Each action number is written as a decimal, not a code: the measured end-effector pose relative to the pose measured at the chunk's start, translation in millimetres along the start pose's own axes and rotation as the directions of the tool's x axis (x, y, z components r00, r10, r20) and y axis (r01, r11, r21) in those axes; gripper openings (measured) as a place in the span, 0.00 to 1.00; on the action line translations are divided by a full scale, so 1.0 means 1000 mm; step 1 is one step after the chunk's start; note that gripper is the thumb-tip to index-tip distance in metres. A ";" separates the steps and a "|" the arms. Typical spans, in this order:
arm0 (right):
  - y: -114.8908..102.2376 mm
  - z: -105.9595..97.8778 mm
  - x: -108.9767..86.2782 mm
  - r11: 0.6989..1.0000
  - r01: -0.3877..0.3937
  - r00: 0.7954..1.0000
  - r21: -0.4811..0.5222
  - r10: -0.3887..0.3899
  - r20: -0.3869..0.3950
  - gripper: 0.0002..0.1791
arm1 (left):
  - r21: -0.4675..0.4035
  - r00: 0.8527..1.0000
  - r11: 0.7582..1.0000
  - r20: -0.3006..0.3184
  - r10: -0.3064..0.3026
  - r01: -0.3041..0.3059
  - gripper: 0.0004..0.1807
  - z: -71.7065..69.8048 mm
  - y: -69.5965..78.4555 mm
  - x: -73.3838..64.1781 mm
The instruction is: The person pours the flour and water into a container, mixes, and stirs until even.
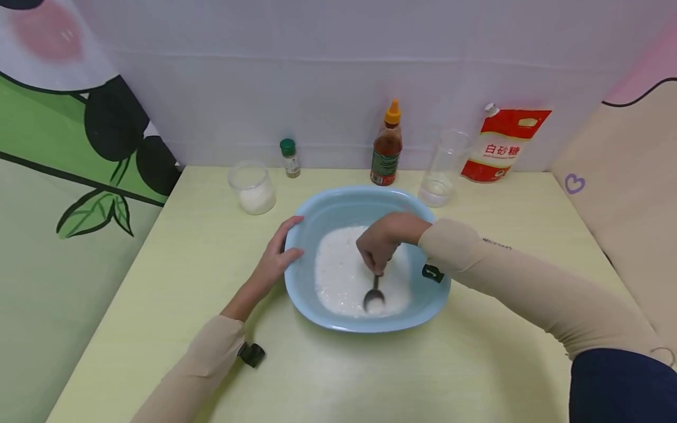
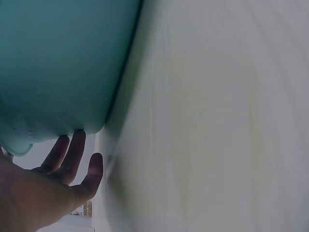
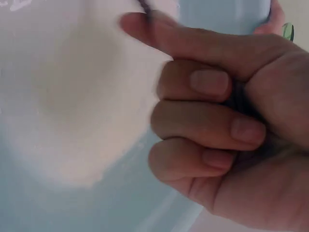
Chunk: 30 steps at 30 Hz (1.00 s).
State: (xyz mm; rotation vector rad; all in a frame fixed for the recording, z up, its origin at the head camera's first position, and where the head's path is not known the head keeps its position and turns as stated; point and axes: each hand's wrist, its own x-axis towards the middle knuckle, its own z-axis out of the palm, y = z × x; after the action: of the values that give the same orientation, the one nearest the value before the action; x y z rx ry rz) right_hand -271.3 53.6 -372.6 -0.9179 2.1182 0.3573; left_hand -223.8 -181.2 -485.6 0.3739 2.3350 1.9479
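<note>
A light blue basin (image 1: pixel 312 322) stands mid-table with white, slightly frothy liquid (image 1: pixel 338 264) in it. My right hand (image 1: pixel 382 239) reaches over the basin and grips a dark metal spoon (image 1: pixel 375 294) by its handle, bowl down at the liquid. In the right wrist view the fingers of that hand (image 3: pixel 207 116) are curled, with the handle by thumb and forefinger. At the basin's left side my left hand (image 1: pixel 277 255) holds the rim, thumb at the edge. Several fingertips (image 2: pixel 78 134) touch the outer wall (image 2: pixel 58 72) in the left wrist view.
Along the table's back stand a clear glass of white granules (image 1: pixel 255 197), a small green-capped jar (image 1: pixel 290 158), a sauce bottle with orange cap (image 1: pixel 386 150), a tall clear glass with some clear liquid (image 1: pixel 438 185) and a red sugar pouch (image 1: pixel 499 147). A pale cloth wall (image 1: pixel 317 88) rises behind.
</note>
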 end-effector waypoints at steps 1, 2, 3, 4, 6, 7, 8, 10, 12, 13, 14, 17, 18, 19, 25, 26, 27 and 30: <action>-0.001 0.000 0.003 0.997 0.042 0.999 0.063 -0.042 0.007 0.06 | 0.002 1.000 1.000 0.002 0.002 -0.002 0.37 0.000 0.000 0.000; -0.001 0.000 0.007 0.990 0.094 0.996 0.104 -0.094 -0.006 0.07 | 0.002 1.000 1.000 0.006 0.006 -0.006 0.37 0.000 0.000 0.001; -0.001 -0.001 0.011 0.983 0.125 0.992 0.133 -0.120 -0.042 0.08 | 0.003 1.000 1.000 0.010 0.012 -0.012 0.37 0.000 -0.001 0.001; -0.001 -0.002 0.013 0.979 0.148 0.987 0.139 -0.136 -0.091 0.08 | 0.007 1.000 1.000 0.010 0.016 -0.016 0.37 0.000 -0.001 0.001; -0.002 -0.004 0.017 0.980 0.148 0.972 0.132 -0.120 -0.203 0.08 | 0.007 1.000 1.000 0.008 0.019 -0.019 0.37 0.000 -0.001 0.001; -0.001 -0.005 0.018 0.982 0.141 0.959 0.123 -0.105 -0.263 0.08 | 0.007 1.000 1.000 0.004 0.019 -0.019 0.38 0.000 -0.001 0.001; 0.000 -0.006 0.020 0.986 0.131 0.944 0.104 -0.092 -0.318 0.09 | 0.005 1.000 1.000 0.001 0.020 -0.020 0.38 0.000 -0.001 0.001; 0.004 -0.006 0.020 0.994 0.086 0.907 0.064 -0.051 -0.419 0.09 | 0.011 1.000 1.000 0.001 0.020 -0.020 0.38 0.000 -0.001 0.001; 0.009 -0.006 0.020 1.000 0.005 0.871 0.024 0.007 -0.492 0.09 | 0.012 1.000 1.000 0.009 0.023 -0.023 0.37 0.001 -0.001 0.001; 0.012 -0.005 0.020 0.999 -0.035 0.850 -0.006 0.026 -0.526 0.09 | 0.014 1.000 1.000 0.011 0.024 -0.024 0.37 0.001 -0.001 0.001; 0.015 -0.005 0.019 0.996 -0.075 0.828 -0.044 0.038 -0.559 0.10 | 0.013 1.000 1.000 0.015 0.027 -0.027 0.37 0.001 -0.001 0.001; 0.021 -0.004 0.013 0.971 -0.189 0.760 -0.149 0.048 -0.648 0.11 | 0.008 1.000 1.000 0.010 0.026 -0.026 0.37 0.001 0.000 0.000; 0.022 -0.003 0.011 0.958 -0.223 0.737 -0.182 0.043 -0.674 0.11 | 0.009 1.000 1.000 0.009 0.023 -0.023 0.37 0.001 0.000 0.000; 0.023 -0.002 0.009 0.947 -0.249 0.722 -0.203 0.042 -0.691 0.11 | 0.007 1.000 1.000 0.009 0.019 -0.019 0.38 0.001 0.000 0.000; 0.016 0.008 -0.001 0.855 -0.397 0.775 -0.334 0.117 -0.622 0.10 | 0.010 1.000 1.000 0.012 0.006 -0.006 0.38 0.000 -0.001 -0.001; 0.014 0.008 -0.003 0.845 -0.410 0.797 -0.343 0.150 -0.585 0.10 | 0.009 1.000 1.000 0.010 0.005 -0.005 0.38 0.000 0.000 -0.001; 0.012 0.008 -0.005 0.841 -0.415 0.819 -0.346 0.181 -0.544 0.11 | 0.009 1.000 1.000 0.009 0.006 -0.006 0.37 0.000 0.000 -0.002; 0.010 0.006 -0.013 0.887 -0.349 0.891 -0.301 0.216 -0.399 0.11 | 0.011 1.000 1.000 0.005 0.001 -0.001 0.37 -0.001 0.000 -0.002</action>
State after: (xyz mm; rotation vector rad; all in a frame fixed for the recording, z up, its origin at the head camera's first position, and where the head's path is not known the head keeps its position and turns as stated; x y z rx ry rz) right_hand -269.4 70.4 -367.5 -0.9261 2.5900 0.8168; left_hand -221.8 -182.5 -485.6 0.3809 2.3442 1.9328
